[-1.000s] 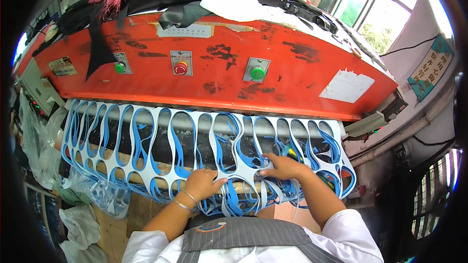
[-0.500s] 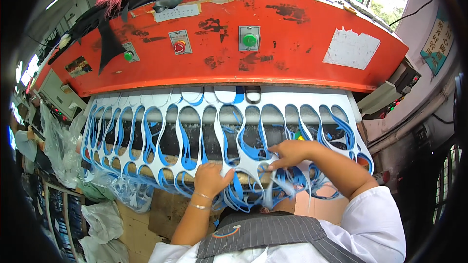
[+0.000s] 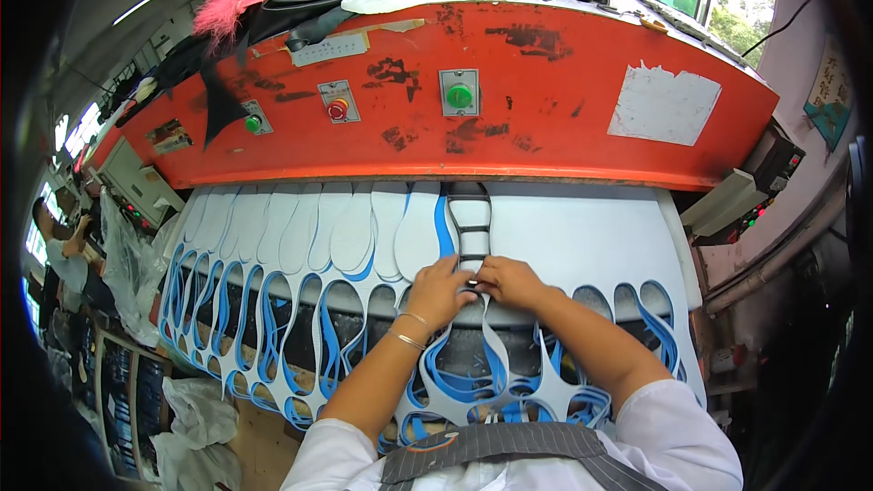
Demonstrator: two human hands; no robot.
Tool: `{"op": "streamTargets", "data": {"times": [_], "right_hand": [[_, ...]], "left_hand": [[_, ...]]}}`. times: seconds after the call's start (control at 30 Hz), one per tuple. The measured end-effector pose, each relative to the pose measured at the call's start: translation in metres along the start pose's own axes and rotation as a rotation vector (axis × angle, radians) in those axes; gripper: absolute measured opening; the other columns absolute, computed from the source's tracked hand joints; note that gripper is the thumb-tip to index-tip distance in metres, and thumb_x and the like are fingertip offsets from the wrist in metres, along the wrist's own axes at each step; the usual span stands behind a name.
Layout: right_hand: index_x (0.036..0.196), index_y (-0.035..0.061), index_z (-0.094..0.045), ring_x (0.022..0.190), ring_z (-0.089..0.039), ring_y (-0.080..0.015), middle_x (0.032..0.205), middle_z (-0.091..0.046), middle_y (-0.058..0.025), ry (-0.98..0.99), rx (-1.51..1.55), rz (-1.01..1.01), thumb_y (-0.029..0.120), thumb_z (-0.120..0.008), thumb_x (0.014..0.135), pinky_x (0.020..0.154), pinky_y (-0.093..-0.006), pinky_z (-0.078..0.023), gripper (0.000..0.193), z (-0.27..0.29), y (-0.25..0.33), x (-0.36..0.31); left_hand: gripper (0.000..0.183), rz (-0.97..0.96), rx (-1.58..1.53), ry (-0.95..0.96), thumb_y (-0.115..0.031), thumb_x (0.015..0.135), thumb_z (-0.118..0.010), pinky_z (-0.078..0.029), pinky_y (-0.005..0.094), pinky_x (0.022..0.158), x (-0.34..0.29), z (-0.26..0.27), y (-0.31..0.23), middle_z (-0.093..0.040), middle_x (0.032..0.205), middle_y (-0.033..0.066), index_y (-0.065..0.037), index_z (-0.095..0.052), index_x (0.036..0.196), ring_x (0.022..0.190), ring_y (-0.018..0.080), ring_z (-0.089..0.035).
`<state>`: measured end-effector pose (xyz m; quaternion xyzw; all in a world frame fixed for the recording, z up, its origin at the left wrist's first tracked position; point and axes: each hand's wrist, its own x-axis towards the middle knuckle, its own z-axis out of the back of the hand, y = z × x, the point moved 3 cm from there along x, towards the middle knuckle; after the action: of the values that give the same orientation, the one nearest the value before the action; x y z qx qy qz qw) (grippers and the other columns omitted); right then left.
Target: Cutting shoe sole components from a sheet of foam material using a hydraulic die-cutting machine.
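A sole-shaped metal cutting die (image 3: 471,215) with dark walls and crossbars lies on the white foam sheet (image 3: 582,227), its far end at the press's lower edge. My left hand (image 3: 440,293) closes its fingers at the left side of the die's near end. At the right side of that end, my right hand (image 3: 511,283) grips with bent fingers. The fingertips of both hands nearly meet and partly hide the die's tip. Cut sole shapes (image 3: 350,229) in white and blue layers lie in a row left of the die. Below my wrists hangs the holed scrap web (image 3: 491,350).
A red press beam (image 3: 536,141) spans the far side, with green buttons (image 3: 459,96) and a red button (image 3: 337,109). Black and pink scraps (image 3: 264,2) lie on top. Plastic bags (image 3: 195,414) and a rack (image 3: 127,391) stand at left, where another person (image 3: 71,255) shows.
My hands have moved from the scrap web up to the die's near end. More of the die, the cut soles and the uncut foam now shows in front of the press.
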<state>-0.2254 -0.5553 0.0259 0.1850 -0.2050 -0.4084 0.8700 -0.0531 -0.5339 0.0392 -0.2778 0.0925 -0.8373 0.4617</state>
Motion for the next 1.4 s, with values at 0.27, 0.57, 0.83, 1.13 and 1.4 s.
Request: {"op": "streamTargets", "data": {"times": [0.27, 0.57, 0.83, 1.13, 1.4], "right_hand": [[0.082, 0.0091, -0.066, 0.078, -0.060, -0.0269, 0.080, -0.057, -0.0072, -0.090, 0.230, 0.092, 0.018, -0.068, 0.080, 0.068, -0.0369, -0.048, 0.009, 0.001, -0.020, -0.006], [0.096, 0.0096, -0.070, 0.090, -0.063, -0.0304, 0.092, -0.065, -0.0118, 0.452, 0.137, 0.067, 0.020, -0.066, 0.082, 0.079, -0.0385, -0.049, 0.017, 0.028, -0.010, 0.014], [0.112, 0.0178, -0.065, 0.117, -0.052, -0.0228, 0.113, -0.060, -0.0060, 0.270, -0.564, 0.447, 0.015, -0.063, 0.077, 0.092, -0.0379, -0.044, 0.035, 0.032, -0.032, 0.091], [0.086, 0.0107, -0.064, 0.103, -0.058, -0.0246, 0.094, -0.062, -0.0050, 0.148, -0.507, 0.780, 0.016, -0.065, 0.067, 0.098, -0.0403, -0.042, 0.020, 0.040, -0.045, 0.107], [0.089, 0.0072, -0.065, 0.080, -0.064, -0.0262, 0.085, -0.066, -0.0077, -0.621, 0.295, 0.147, 0.002, -0.060, 0.082, 0.081, -0.0402, -0.051, 0.010, 0.125, -0.062, 0.075]], "left_hand": [[0.026, -0.049, -0.013, 0.233, -0.033, 0.071, -0.075, -0.036, 0.0443, 0.103, 0.027, -0.020, 0.006, -0.063, 0.112, 0.0193, -0.010, -0.069, 0.083, 0.122, 0.0340, -0.051], [0.028, 0.045, -0.122, 0.037, -0.034, 0.076, -0.073, -0.034, 0.0480, 0.105, -0.009, -0.037, 0.011, -0.060, 0.122, 0.0231, -0.010, -0.067, 0.089, 0.123, 0.0351, -0.051], [0.024, 0.072, -0.165, -0.083, -0.032, 0.079, -0.071, -0.027, 0.0474, 0.108, -0.012, -0.050, -0.011, -0.059, 0.124, 0.0225, -0.009, -0.064, 0.082, 0.130, 0.0349, -0.045], [0.044, 0.177, -0.451, -0.313, -0.027, 0.078, -0.074, -0.041, 0.0415, 0.098, 0.008, -0.044, -0.009, -0.058, 0.125, 0.0204, -0.003, -0.057, 0.110, 0.109, 0.0381, -0.056], [0.057, 0.205, 0.323, 0.516, -0.050, 0.089, -0.055, -0.034, 0.0441, 0.103, 0.052, -0.017, -0.011, -0.069, 0.085, 0.0195, 0.002, -0.058, 0.113, 0.093, 0.0326, -0.065]]}}
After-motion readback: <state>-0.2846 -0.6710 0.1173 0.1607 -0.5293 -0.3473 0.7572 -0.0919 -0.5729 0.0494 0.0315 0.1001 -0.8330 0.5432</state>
